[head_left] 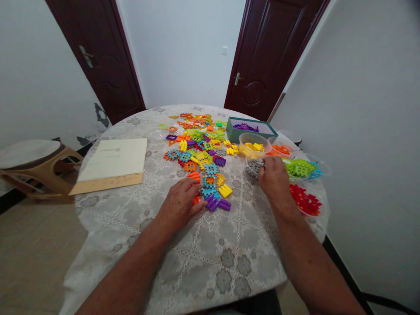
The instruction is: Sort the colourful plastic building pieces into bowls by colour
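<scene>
My left hand point(182, 199) rests at the near edge of a pile of plastic building pieces, its fingers apart and touching orange pieces point(196, 199). Close to its fingertips lie purple pieces point(212, 202), a yellow piece point(225, 190) and blue square pieces point(210, 179). On the right, my right hand point(274, 177) reaches over a clear bowl of grey pieces point(254, 166). Its thumb and fingers are pinched together at the bowl. Whatever they grip is too small and covered to make out.
A green box point(232, 133) holds purple pieces at the back right. Clear bowls hold yellow pieces point(253, 148), orange pieces point(278, 150), green pieces point(299, 168) and red pieces point(305, 200). At the left lie an open notebook point(114, 159) and, off the table, a wooden stool point(36, 168).
</scene>
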Motion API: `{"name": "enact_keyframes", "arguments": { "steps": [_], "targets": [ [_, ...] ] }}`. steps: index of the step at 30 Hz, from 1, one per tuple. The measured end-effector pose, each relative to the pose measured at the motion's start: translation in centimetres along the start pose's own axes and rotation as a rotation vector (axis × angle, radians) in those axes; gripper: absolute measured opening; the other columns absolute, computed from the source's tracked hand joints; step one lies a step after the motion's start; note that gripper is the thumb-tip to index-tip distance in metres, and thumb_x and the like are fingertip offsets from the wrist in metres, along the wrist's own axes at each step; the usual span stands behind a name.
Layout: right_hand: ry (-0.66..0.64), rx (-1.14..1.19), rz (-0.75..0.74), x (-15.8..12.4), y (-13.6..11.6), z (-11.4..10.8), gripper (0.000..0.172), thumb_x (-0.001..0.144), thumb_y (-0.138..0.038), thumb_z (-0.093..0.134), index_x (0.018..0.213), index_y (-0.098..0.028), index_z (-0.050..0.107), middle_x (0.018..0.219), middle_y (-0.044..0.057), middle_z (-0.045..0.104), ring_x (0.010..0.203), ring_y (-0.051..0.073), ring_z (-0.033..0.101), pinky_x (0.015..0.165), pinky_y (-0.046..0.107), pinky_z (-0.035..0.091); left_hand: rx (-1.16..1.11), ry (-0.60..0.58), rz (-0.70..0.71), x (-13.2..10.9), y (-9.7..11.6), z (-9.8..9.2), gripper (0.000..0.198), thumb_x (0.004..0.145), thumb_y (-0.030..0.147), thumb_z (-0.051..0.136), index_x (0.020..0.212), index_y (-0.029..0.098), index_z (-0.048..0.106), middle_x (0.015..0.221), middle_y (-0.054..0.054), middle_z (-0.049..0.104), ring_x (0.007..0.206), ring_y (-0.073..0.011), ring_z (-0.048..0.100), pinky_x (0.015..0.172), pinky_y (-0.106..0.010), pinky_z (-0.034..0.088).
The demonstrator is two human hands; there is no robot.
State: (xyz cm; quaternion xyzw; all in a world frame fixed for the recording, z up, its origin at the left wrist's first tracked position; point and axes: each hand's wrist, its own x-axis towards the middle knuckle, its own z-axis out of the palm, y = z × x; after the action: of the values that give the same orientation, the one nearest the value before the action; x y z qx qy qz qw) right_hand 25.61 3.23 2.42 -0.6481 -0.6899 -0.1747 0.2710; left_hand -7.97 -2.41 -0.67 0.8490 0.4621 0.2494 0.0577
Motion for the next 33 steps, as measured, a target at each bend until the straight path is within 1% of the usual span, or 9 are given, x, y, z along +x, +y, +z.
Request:
{"name": "enact_keyframes", "arguments": {
  "steps": [5,8,10,12,16,19,23,28,33],
  "targets": [
    [-0.050,-0.094,0.005,-0.5,0.4,0.0,0.041,0.090,-0.010,0.046,0.126,-0.007,0.065,0.129,0.026,0.060,0.119,0.038,0.053,0.103,0.055,0.042,-0.007,0.024,-0.064,0.0,-0.1,-0.4,0.034,0.096,0.036,0.065,0.127,0.023,0.065,0.134,-0.013,0.066,0.130,-0.0301,0.058,0.112,-0.053,0.046],
    [0.003,-0.034,-0.028,-0.5,-1.0,-0.7,0.042,0.090,-0.009,0.047,0.128,-0.011,0.065,0.139,0.024,0.057,0.127,0.038,0.049,0.106,0.056,0.040,-0.022,0.031,-0.037,-0.1,0.2,-0.5,0.033,0.097,0.034,0.062,0.128,0.023,0.064,0.133,-0.013,0.066,0.131,-0.0293,0.057,0.113,-0.051,0.045],
    [-0.008,0.085,-0.096,-0.5,-2.4,-1.2,0.039,0.091,-0.009,0.046,0.123,-0.014,0.067,0.133,0.020,0.062,0.126,0.034,0.052,0.107,0.051,0.041,-0.039,0.023,0.019,-0.2,0.7,-0.5,0.035,0.097,0.036,0.063,0.129,0.023,0.064,0.135,-0.013,0.065,0.132,-0.0292,0.056,0.115,-0.051,0.043],
    [-0.151,0.232,-0.200,-0.8,-4.2,-1.7,0.032,0.094,-0.013,0.046,0.115,-0.017,0.069,0.118,0.016,0.069,0.112,0.029,0.060,0.100,0.042,0.045,-0.045,0.002,0.072,-0.3,1.1,-0.5,0.039,0.094,0.041,0.066,0.129,0.022,0.064,0.137,-0.013,0.064,0.133,-0.0298,0.054,0.116,-0.052,0.041],
    [-0.648,0.314,-0.413,-2.2,-7.3,-2.5,0.018,0.096,-0.033,0.059,0.104,-0.021,0.070,0.096,0.008,0.073,0.085,0.022,0.065,0.075,0.032,0.044,0.007,-0.026,0.111,-0.3,1.9,-0.2,0.047,0.087,0.048,0.075,0.124,0.021,0.066,0.137,-0.013,0.063,0.137,-0.0339,0.050,0.119,-0.055,0.036],
    [-0.794,0.214,-0.476,-3.1,-8.6,-2.8,0.023,0.091,-0.040,0.067,0.105,-0.022,0.068,0.099,0.009,0.071,0.087,0.024,0.065,0.069,0.030,0.039,0.030,-0.044,0.113,-0.1,2.0,0.0,0.042,0.087,0.046,0.076,0.120,0.022,0.067,0.136,-0.013,0.063,0.136,-0.0349,0.049,0.119,-0.056,0.036],
    [-0.835,0.197,-0.489,-3.4,-9.0,-3.1,0.018,0.089,-0.032,0.066,0.103,-0.020,0.065,0.101,0.010,0.068,0.087,0.022,0.062,0.070,0.030,0.038,0.033,-0.058,0.089,0.0,2.1,0.3,0.029,0.092,0.037,0.069,0.117,0.021,0.067,0.134,-0.012,0.064,0.133,-0.0327,0.052,0.118,-0.054,0.038],
    [-0.778,0.409,-0.488,-3.2,-8.4,-2.9,0.015,0.089,-0.027,0.062,0.102,-0.019,0.060,0.097,0.007,0.065,0.086,0.019,0.058,0.076,0.030,0.041,0.015,-0.039,0.076,-0.1,2.0,0.7,0.027,0.090,0.029,0.068,0.115,0.020,0.063,0.133,-0.013,0.063,0.135,-0.0312,0.050,0.119,-0.051,0.038],
    [-0.741,0.571,-0.470,-3.2,-8.4,-2.1,0.016,0.088,-0.025,0.064,0.102,-0.020,0.059,0.092,0.003,0.063,0.080,0.016,0.055,0.072,0.027,0.039,-0.016,-0.042,0.082,0.1,1.9,0.7,0.026,0.089,0.027,0.070,0.111,0.021,0.058,0.127,-0.011,0.064,0.127,-0.0291,0.054,0.115,-0.051,0.041]
  ]
}}
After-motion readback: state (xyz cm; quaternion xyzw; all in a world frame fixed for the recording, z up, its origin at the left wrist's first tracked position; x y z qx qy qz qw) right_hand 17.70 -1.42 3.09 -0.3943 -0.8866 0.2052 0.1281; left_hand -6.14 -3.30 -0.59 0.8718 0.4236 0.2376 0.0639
